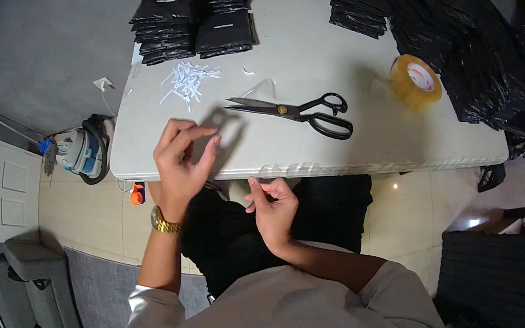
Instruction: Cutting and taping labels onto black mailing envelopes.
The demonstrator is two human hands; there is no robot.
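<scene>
My left hand [180, 163], a gold watch on its wrist, hovers over the table's near left edge. Its thumb and index fingertips come together in a pinch; anything between them is too small to make out. Lower and to the right, my right hand [274, 214] is just off the table edge with its fingers curled toward the thumb. What it may hold, I cannot make out. Beyond both hands lie black-handled scissors [291, 111], blades slightly apart and pointing left. A heap of small white strips [189, 82] lies left of the scissors.
Stacks of folded black plastic packets [162, 14] stand at the table's far left. More black plastic [479, 54] piles up at the far right, beside a roll of clear yellowish tape [416, 82]. The white table [361, 149] ends close to my lap. A vacuum cleaner [85, 149] stands left on the floor.
</scene>
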